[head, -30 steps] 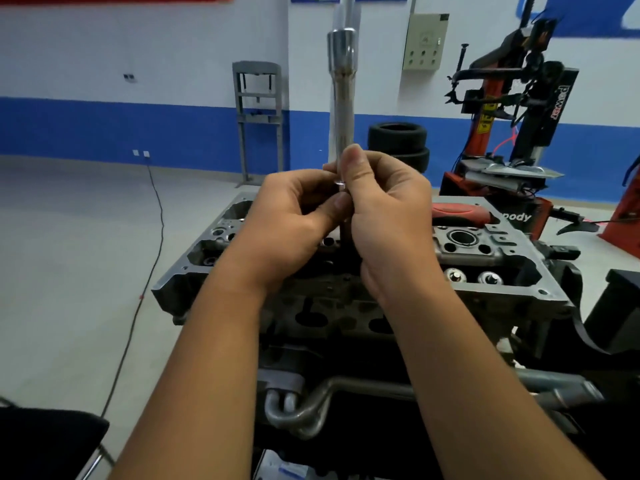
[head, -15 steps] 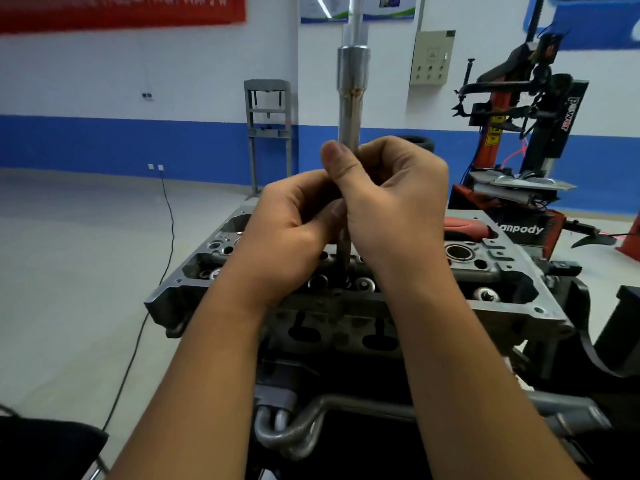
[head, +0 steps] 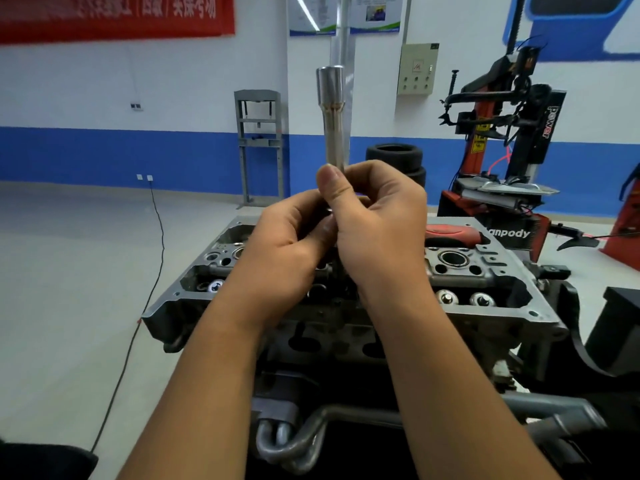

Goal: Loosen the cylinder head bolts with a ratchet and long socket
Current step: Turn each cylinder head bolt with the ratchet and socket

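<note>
A black cable (head: 152, 258) trails across the pale, smooth floor, well left of the fingers. The left hand (head: 287, 251) has its fingers curled round the lower part of the long socket (head: 333, 112), its thumb pressed against the shaft just under the right thumb. The socket is a slim, polished steel tube — upright, rising above the fingertips to a wider cylindrical collar at its top, with a brownish stain where the collar narrows. The right hand (head: 377, 226) wraps the same shaft from the other side, thumb tip uppermost and fingers folded round it; what lies below the fingers is hidden by both hands. Beneath the hands sits the cylinder head (head: 485, 292), a grey cast-metal block with rough machined faces, round bores and shiny valve tops, dark oval ports along its near wall. Just right of the right-hand fingers, a red-handled tool (head: 453, 233) lies on the head's far edge — glossy plastic. Further right stands a red and black tyre machine (head: 505, 140).
</note>
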Demonstrator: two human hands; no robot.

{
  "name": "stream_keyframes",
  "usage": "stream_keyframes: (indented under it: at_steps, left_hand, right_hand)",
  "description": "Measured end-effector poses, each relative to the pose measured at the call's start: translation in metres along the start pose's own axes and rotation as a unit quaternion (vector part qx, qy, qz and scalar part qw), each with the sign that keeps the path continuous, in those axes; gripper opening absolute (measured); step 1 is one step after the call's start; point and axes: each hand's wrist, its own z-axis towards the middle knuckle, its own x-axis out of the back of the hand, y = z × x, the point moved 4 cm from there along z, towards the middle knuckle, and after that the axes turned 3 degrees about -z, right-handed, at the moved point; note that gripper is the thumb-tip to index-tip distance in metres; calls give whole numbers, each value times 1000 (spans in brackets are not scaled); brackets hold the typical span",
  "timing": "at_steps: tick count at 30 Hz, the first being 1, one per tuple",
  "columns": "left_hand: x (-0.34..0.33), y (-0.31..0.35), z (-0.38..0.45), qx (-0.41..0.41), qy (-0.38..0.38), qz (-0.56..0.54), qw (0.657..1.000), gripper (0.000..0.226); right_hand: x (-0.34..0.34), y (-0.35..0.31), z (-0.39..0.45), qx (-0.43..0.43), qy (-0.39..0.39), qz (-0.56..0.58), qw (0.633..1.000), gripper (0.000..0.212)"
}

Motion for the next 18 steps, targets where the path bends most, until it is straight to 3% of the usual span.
stream_keyframes:
  at_steps: [7,10,12,15,18]
  left_hand:
    - [1,1,-1,-15,157,42,987,24]
    - [-3,4,-5,-31,203,90,975,18]
    - [-2,3,-4,-20,172,95,980,10]
    - [0,1,-3,32,26,-1,999,21]
    - [4,2,-3,36,39,33,998,26]
  right_hand:
    - [-2,-4,6,-37,-56,-37,997,35]
    - [7,-6,8,-32,-23,-33,999,25]
    - [10,-6,7,3,13,-67,998,27]
    - [8,-7,6,42,29,-120,991,27]
    - [5,-4,5,21,29,-102,994,28]
